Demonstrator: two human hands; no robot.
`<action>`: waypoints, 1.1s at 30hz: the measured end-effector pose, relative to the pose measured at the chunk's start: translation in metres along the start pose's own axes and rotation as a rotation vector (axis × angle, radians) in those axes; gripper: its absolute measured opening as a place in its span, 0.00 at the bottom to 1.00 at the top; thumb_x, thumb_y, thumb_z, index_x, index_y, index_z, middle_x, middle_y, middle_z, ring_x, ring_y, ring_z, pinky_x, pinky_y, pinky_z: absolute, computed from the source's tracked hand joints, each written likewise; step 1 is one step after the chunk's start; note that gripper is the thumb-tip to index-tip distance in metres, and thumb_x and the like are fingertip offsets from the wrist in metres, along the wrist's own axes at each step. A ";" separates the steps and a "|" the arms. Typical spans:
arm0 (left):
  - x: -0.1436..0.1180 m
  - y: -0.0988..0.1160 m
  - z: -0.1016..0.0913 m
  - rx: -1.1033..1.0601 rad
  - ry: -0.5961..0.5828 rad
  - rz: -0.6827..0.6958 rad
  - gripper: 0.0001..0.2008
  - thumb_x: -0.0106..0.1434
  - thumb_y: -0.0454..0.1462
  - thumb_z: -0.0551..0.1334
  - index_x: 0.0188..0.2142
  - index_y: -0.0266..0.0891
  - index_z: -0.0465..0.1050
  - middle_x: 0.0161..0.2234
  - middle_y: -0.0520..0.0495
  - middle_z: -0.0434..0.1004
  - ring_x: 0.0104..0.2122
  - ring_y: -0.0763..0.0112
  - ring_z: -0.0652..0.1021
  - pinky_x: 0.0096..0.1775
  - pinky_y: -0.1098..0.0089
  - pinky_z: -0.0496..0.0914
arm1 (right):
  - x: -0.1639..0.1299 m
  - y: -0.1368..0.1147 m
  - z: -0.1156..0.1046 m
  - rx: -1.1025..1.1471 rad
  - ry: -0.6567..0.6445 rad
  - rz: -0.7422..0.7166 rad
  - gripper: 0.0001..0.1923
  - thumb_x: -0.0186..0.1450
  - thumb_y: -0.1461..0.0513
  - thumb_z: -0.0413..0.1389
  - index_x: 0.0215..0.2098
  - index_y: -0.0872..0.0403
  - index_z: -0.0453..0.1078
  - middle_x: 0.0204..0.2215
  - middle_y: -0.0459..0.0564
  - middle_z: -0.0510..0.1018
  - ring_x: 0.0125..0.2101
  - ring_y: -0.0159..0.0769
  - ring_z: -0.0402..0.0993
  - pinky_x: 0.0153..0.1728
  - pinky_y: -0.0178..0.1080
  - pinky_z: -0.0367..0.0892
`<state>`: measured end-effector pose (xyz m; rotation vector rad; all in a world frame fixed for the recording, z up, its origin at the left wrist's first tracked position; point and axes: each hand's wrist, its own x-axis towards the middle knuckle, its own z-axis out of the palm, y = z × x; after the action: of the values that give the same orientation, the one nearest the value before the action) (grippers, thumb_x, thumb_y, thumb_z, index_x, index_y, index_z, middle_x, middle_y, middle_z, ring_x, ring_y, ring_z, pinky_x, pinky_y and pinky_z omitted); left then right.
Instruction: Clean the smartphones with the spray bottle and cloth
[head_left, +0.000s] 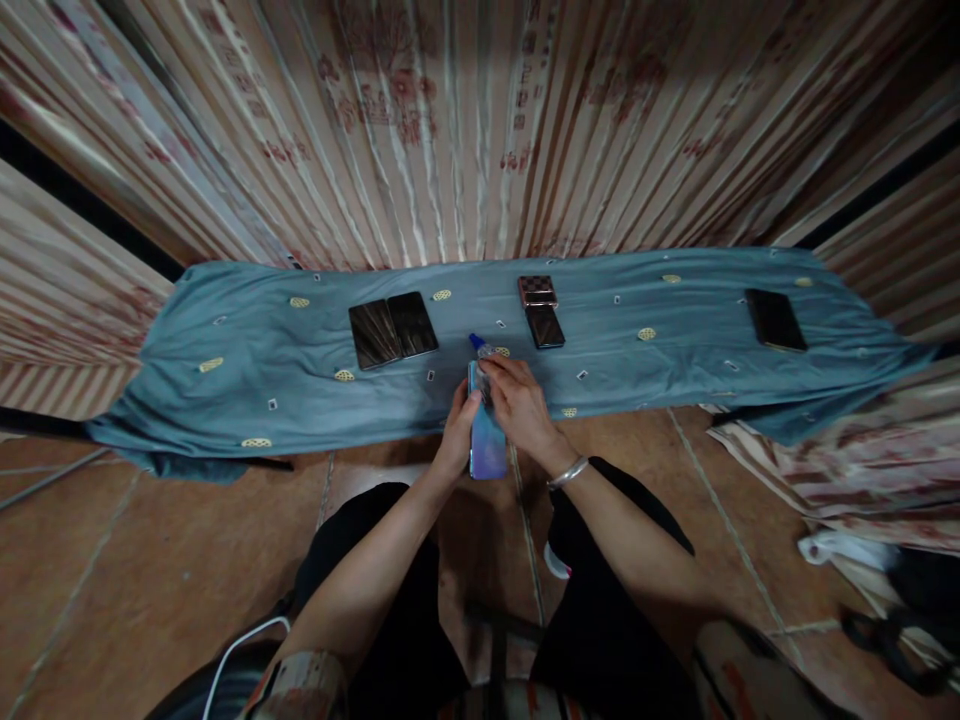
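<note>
— What covers the low bench?

— A blue-green cloth (247,350) runs from one end to the other, with a striped curtain (450,120) behind its far edge. Two dark phones (392,329) lie side by side left of centre, another dark phone (775,319) sits near the right end, and a checkered case (537,290) touches a small dark phone (544,326) just right of centre.

— And the hands?

— Both meet at the cloth's near edge, mid-length. The left hand (454,437) is curled around an iridescent blue phone (486,435), holding it upright. The right hand (521,405), a silver bangle (568,472) at its wrist, has its fingertips pinched at the phone's top end, beside a small blue-tipped object (480,346); I cannot tell what the fingers hold.
</note>
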<state>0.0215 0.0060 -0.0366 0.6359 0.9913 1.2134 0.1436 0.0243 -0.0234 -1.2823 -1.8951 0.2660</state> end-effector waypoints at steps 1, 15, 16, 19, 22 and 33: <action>0.000 -0.001 0.001 0.008 0.010 -0.016 0.20 0.60 0.41 0.67 0.51 0.41 0.72 0.52 0.45 0.78 0.56 0.59 0.75 0.60 0.60 0.64 | 0.001 0.001 -0.001 0.004 0.007 0.000 0.21 0.70 0.67 0.45 0.55 0.53 0.73 0.53 0.56 0.77 0.53 0.45 0.71 0.58 0.52 0.68; -0.009 0.018 0.003 0.081 0.028 -0.014 0.22 0.59 0.41 0.67 0.53 0.43 0.71 0.49 0.46 0.80 0.51 0.58 0.77 0.53 0.62 0.71 | 0.007 0.017 0.002 -0.005 0.003 0.079 0.18 0.68 0.67 0.48 0.48 0.53 0.77 0.49 0.54 0.81 0.51 0.42 0.74 0.57 0.49 0.68; -0.010 0.019 0.003 0.073 0.026 -0.025 0.22 0.59 0.42 0.67 0.53 0.43 0.70 0.47 0.47 0.80 0.50 0.57 0.78 0.51 0.62 0.72 | 0.007 0.018 0.003 0.007 0.008 0.104 0.18 0.68 0.67 0.48 0.48 0.53 0.77 0.49 0.54 0.81 0.50 0.42 0.75 0.57 0.49 0.68; -0.011 0.020 0.002 0.058 0.016 -0.041 0.25 0.59 0.44 0.67 0.55 0.43 0.69 0.45 0.46 0.81 0.48 0.56 0.79 0.48 0.61 0.74 | 0.007 0.019 0.004 0.067 0.012 0.210 0.17 0.67 0.67 0.50 0.47 0.52 0.78 0.47 0.53 0.83 0.49 0.41 0.78 0.54 0.46 0.71; -0.008 0.019 -0.001 0.063 0.020 0.001 0.24 0.60 0.44 0.66 0.55 0.43 0.70 0.46 0.46 0.81 0.50 0.57 0.78 0.50 0.63 0.72 | 0.008 0.020 0.007 0.131 -0.011 0.325 0.17 0.66 0.65 0.50 0.47 0.51 0.78 0.43 0.50 0.84 0.45 0.41 0.80 0.50 0.44 0.73; 0.003 0.016 -0.011 -0.021 0.090 0.029 0.21 0.61 0.45 0.66 0.52 0.41 0.71 0.43 0.48 0.80 0.44 0.65 0.80 0.47 0.68 0.72 | 0.001 0.006 0.012 0.196 -0.075 0.397 0.16 0.66 0.65 0.53 0.48 0.52 0.78 0.43 0.51 0.85 0.42 0.42 0.81 0.47 0.43 0.74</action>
<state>0.0044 0.0123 -0.0287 0.5855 1.0464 1.2858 0.1388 0.0307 -0.0341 -1.5200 -1.6148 0.6967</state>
